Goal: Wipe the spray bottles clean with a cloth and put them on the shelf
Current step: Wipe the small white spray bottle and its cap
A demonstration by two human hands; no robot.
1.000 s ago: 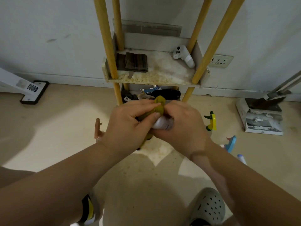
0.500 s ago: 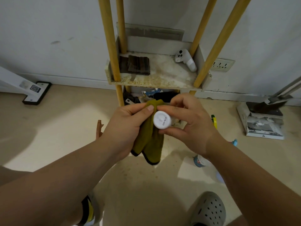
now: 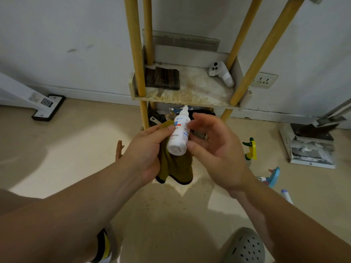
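A small white spray bottle (image 3: 179,137) with a blue and red label lies tilted, nozzle pointing away, on an olive cloth (image 3: 176,168). My left hand (image 3: 146,150) grips the cloth from below, and its thumb presses on the bottle's left side. My right hand (image 3: 218,149) is spread beside the bottle, with only its fingertips touching the right side. Just beyond my hands stands the shelf (image 3: 190,95), a stained white board on yellow poles. More spray bottles lie on the floor at right: a yellow-green one (image 3: 250,149), a blue one (image 3: 272,176) and a white one (image 3: 285,195).
On the shelf are a white controller (image 3: 221,74) and a dark folded cloth (image 3: 165,78). Clutter fills the level below. A dustpan on a white box (image 3: 311,147) sits at right, and a white stand base (image 3: 45,105) at left. My grey shoe (image 3: 245,245) is at the bottom.
The bottle turned from base-on to lying lengthwise on the cloth. My right hand let go of it and spread, while my left thumb came onto it. The cloth now hangs unfolded.
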